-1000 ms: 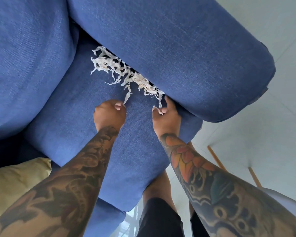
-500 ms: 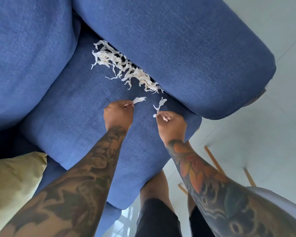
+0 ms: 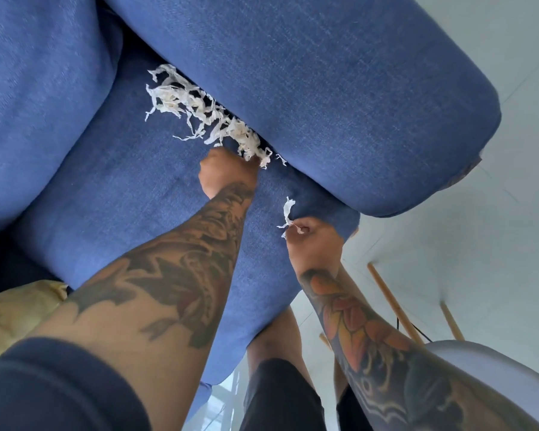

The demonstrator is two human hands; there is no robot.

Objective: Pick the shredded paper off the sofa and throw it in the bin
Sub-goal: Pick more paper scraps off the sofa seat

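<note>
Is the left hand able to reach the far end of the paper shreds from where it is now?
Probably yes: the left hand already touches the near end of the shredded paper, and only bare sofa seat lies beside the row.

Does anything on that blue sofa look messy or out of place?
Yes. A straggly line of white shredded paper lies along the crease where the sofa seat meets its armrest. The left hand is at its near end, and the right hand pinches a loose strip.
</note>
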